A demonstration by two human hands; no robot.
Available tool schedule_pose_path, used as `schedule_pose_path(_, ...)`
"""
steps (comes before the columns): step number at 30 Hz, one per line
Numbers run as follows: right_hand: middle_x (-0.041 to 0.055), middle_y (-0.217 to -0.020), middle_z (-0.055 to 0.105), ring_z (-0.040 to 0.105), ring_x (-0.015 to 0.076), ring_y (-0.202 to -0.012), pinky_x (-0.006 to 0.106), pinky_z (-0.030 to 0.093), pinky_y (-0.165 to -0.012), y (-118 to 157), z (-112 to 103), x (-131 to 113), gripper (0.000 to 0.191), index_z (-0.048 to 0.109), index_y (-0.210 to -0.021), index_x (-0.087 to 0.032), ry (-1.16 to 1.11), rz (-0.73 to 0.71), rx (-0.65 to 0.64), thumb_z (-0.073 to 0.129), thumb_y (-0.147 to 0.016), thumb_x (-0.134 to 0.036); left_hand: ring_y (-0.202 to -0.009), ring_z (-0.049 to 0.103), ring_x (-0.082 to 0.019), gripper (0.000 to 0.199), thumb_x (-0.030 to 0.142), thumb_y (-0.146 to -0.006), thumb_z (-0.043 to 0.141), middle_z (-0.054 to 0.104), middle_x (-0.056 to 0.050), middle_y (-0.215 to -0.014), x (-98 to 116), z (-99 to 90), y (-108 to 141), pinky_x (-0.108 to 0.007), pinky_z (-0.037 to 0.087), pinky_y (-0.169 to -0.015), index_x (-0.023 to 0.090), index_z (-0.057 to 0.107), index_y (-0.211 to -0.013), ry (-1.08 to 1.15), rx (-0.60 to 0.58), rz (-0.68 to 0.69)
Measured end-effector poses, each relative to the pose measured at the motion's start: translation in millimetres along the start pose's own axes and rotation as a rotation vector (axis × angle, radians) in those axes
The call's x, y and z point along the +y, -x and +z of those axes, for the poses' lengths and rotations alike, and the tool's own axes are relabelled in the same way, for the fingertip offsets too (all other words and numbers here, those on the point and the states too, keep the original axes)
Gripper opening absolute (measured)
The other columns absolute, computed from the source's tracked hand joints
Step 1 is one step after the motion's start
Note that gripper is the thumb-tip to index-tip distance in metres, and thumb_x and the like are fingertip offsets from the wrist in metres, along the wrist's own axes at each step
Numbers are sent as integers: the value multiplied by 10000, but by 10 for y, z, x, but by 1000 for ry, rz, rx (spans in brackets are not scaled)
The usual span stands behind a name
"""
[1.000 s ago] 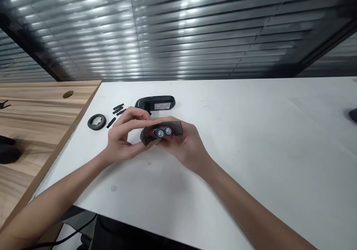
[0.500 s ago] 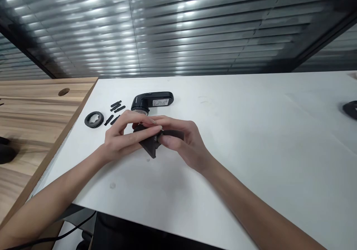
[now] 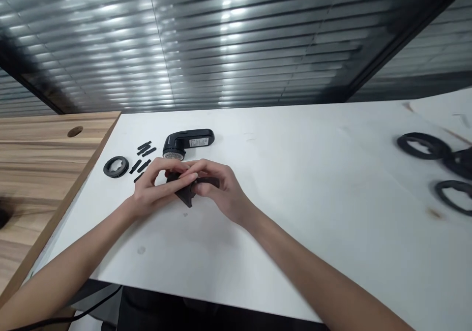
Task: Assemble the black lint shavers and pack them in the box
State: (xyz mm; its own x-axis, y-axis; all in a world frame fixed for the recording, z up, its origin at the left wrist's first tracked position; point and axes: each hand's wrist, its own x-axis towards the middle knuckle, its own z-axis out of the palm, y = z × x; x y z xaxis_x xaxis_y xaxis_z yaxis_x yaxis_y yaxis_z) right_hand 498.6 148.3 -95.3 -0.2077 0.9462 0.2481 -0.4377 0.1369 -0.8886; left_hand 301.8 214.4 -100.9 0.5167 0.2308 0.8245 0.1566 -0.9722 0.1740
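The left hand point(image 3: 153, 188) and right hand point(image 3: 223, 193) are curled closed, their fingers gripping a dark plastic casing point(image 3: 185, 196) between them, just in front of a black lint shaver point(image 3: 188, 143) on the white counter point(image 3: 295, 232). Small black strips point(image 3: 143, 148) and a black ring point(image 3: 116, 166) lie left of the shaver.
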Motion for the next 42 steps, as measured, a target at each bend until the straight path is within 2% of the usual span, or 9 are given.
schedule_pose_path(5, 75, -1316, 718, 696, 235, -1173, 356, 591, -978, -55, -132, -42, 432, 775, -1244, -264, 44, 2, -39, 788, -917, -546, -884, 686, -217, 135, 336, -886, 848, 719, -65, -981, -22, 44, -28, -328, 568, -645, 282, 826, -1008, 44, 211, -181)
schedule_pose_path(9, 88, -1222, 766, 740, 188, -912, 321, 603, -866, -104, -208, -22, 681, 744, -1306, -253, 41, 19, -39, 654, -912, -801, -797, 610, -196, 216, 456, -875, 850, 694, -39, -851, 10, 55, -69, -352, 516, -726, 257, 802, -943, 309, 306, -508)
schedule_pose_path(14, 76, -1032, 789, 747, 200, -845, 291, 602, -725, -119, -157, -27, 653, 755, -1220, -210, 69, 137, -59, 655, -926, -784, -929, 637, -247, 269, 458, -769, 925, 699, -75, -898, 69, 39, -100, -398, 541, -853, 229, 826, -869, 614, 130, -707)
schedule_pose_path(20, -29, -543, 546, 430, 94, -430, 242, 354, -440, -106, -164, -87, 657, 709, -791, -172, 258, 249, -132, 588, -956, -797, -1214, 603, -316, 356, 449, -784, 927, 766, -125, -1167, -20, -39, -125, -484, 490, -1068, 264, 837, -1075, 520, -17, -603)
schedule_pose_path(26, -70, -659, 456, 264, 32, -425, 232, 161, -390, -137, -247, -118, 590, 687, -883, -183, 207, 244, 78, 841, -784, -744, -1486, 446, -325, 863, 420, -746, 945, 532, -75, -1623, -280, -62, -56, -502, 373, -1227, 350, 565, -1518, 149, -107, -688)
schedule_pose_path(31, -53, -759, 486, 313, 48, -491, 237, 235, -410, -195, -320, -128, 610, 700, -935, -228, 233, 124, 309, 963, -631, -687, -1540, 419, -300, 757, 343, -859, 845, 500, -87, -1653, -457, 34, 52, -475, 384, -1231, 325, 528, -1546, 54, -124, -729)
schedule_pose_path(35, -49, -774, 499, 358, 66, -509, 260, 304, -450, -225, -399, -110, 585, 706, -948, -249, 301, 77, 410, 969, -610, -647, -1412, 552, -273, 599, 296, -887, 805, 616, -86, -1506, -458, 47, 45, -415, 432, -1179, 296, 625, -1459, 91, -171, -705)
schedule_pose_path(38, -39, -784, 546, 393, 83, -515, 273, 326, -469, -230, -442, -110, 519, 703, -975, -259, 386, 37, 468, 946, -650, -581, -1134, 649, -241, 570, 358, -837, 856, 682, -67, -1272, -382, 23, -14, -351, 522, -971, 287, 698, -1380, 112, -156, -767)
schedule_pose_path(42, -30, -798, 598, 383, 93, -502, 285, 323, -465, -228, -455, -141, 489, 698, -980, -259, 508, 33, 509, 927, -641, -527, -830, 572, -192, 492, 534, -876, 793, 685, -33, -1003, -242, -13, -116, -316, 482, -765, 277, 766, -1294, 171, -132, -926)
